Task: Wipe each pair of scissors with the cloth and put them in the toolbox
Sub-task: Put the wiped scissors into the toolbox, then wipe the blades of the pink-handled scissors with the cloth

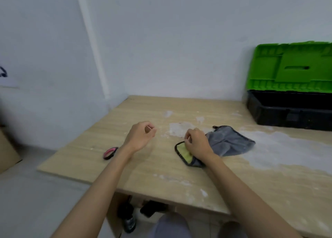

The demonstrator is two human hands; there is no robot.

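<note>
so i'm sitting at the bench (140, 167) and honestly it's looking like i'm still near the start of this. my right hand (197, 144) is curling down onto the cloth (231, 142), fingers pinching its near yellow-lined corner, the grey rest of it bunching up just past that grip on the far right side. my left hand (142, 135) is hovering loosely curled above the bench, holding nothing as far as i can tell, though there's a thin pale sliver by the fingers i can't make out. the only scissors (110, 153) i'm seeing are the pink-handled pair lying just left of my left wrist, untouched, blades hiding behind my arm. the toolbox (289, 112) is sitting open well off to the right of my right-hand grip, green lid up, but i can't see into the black tray so no idea if anything's in there already. so at least this pair is still waiting on wiping and stowing.
</note>
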